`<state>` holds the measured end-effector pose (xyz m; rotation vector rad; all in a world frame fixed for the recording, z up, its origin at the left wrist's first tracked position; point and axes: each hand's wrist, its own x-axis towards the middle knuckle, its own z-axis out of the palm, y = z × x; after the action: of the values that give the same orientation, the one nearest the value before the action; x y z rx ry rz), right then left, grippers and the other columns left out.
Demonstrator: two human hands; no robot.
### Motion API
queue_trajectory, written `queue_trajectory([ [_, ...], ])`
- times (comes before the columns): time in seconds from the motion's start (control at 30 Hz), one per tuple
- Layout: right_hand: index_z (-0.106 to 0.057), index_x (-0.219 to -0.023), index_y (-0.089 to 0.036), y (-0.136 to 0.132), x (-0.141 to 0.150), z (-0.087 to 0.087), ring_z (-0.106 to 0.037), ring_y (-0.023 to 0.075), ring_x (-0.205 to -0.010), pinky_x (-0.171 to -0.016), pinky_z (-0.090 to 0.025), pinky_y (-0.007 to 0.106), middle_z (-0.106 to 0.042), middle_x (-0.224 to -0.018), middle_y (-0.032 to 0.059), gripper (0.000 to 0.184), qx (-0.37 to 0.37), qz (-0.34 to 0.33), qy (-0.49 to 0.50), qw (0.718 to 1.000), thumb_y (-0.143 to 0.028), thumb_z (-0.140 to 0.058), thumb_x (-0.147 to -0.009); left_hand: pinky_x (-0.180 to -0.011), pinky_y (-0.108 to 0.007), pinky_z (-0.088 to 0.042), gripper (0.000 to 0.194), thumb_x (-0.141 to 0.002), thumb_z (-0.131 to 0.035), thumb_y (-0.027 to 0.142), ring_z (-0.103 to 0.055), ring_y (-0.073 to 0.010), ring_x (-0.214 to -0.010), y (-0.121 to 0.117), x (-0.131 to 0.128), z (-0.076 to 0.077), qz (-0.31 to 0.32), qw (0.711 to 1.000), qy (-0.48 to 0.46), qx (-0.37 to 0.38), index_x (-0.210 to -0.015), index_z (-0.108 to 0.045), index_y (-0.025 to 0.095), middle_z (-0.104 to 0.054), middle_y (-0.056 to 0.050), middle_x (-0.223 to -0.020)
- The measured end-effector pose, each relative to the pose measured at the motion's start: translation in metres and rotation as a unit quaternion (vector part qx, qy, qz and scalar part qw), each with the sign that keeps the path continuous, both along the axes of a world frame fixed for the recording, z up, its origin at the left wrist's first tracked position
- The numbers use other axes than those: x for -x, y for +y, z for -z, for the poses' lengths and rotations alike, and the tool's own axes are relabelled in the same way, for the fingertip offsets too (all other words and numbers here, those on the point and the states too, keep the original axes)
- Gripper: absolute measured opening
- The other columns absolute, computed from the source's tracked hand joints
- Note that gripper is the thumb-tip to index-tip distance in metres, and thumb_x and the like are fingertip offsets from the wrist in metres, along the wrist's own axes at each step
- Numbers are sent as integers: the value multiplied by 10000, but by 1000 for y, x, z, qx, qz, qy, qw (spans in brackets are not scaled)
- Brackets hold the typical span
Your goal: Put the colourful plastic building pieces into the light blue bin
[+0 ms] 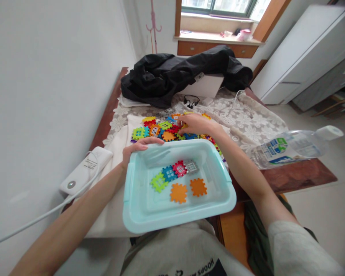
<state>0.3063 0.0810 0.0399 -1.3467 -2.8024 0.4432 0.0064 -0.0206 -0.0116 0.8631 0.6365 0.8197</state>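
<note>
A light blue plastic basin is tilted towards me near the front edge of the table. My left hand grips its far-left rim, fingers over the edge. Inside lie two orange notched tiles and a joined row: a green tile, a blue tile, a red tile and a grey tile. Beyond the basin, my right hand reaches into a pile of colourful interlocking tiles. Its fingers are bent, thumb and index apart among the tiles; no held tile is discernible.
A large clear bottle with a white cap stands at the right. On the left are a white power strip and its cable. Black clothing covers a white box-like object at the back, with black earphones before it.
</note>
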Motion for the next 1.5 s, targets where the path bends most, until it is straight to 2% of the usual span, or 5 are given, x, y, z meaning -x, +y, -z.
queue_trajectory([
  [0.37, -753, -978, -177, 4, -10, -9, -640, 180, -838, -779, -443, 305, -760, -925, 37, 119, 38, -34, 158, 986, -285, -802, -991, -787, -324, -666, 403, -695, -818, 335, -811, -268, -862, -2, -2, -3, -5, 1000, 1, 8, -1046, -911, 160, -872, -125, -1066],
  [0.6, -680, -992, -180, -44, 2, -46, -543, 97, -703, -634, -408, 241, -665, -836, -21, 438, 144, -163, 430, 876, -583, -854, -1001, -805, -362, -668, 430, -725, -801, 329, -810, -294, -892, -3, -2, -2, 2, 1000, -7, 13, -1104, -891, 147, -869, -141, -1118],
  [0.8, -756, -1060, -188, -77, 8, -72, -667, 125, -813, -728, -478, 242, -764, -925, 20, 568, 146, -233, 341, 899, -750, -666, -1070, -754, -354, -661, 403, -699, -813, 343, -796, -282, -825, -5, -5, -7, -6, 1000, 1, 17, -1062, -911, 196, -870, -106, -1002],
  [1.13, -520, -1711, -202, 4, 0, 19, -442, 391, -1672, -1363, -384, 557, -425, -1830, 217, 811, -62, -7, 106, 992, -491, -824, -1017, -732, -305, -644, 395, -668, -789, 335, -781, -254, -835, -7, -8, -10, -39, 999, 26, 1, -1001, -922, 168, -864, -102, -1043],
  [1.5, -740, -1337, -172, 9, 3, 15, -744, 306, -1214, -1039, -552, 387, -819, -1308, 136, 330, -17, -30, 66, 997, -258, -758, -1020, -717, -339, -646, 417, -667, -781, 337, -778, -280, -815, -10, -8, -13, -19, 1000, 17, 9, -1025, -919, 175, -863, -99, -1018],
])
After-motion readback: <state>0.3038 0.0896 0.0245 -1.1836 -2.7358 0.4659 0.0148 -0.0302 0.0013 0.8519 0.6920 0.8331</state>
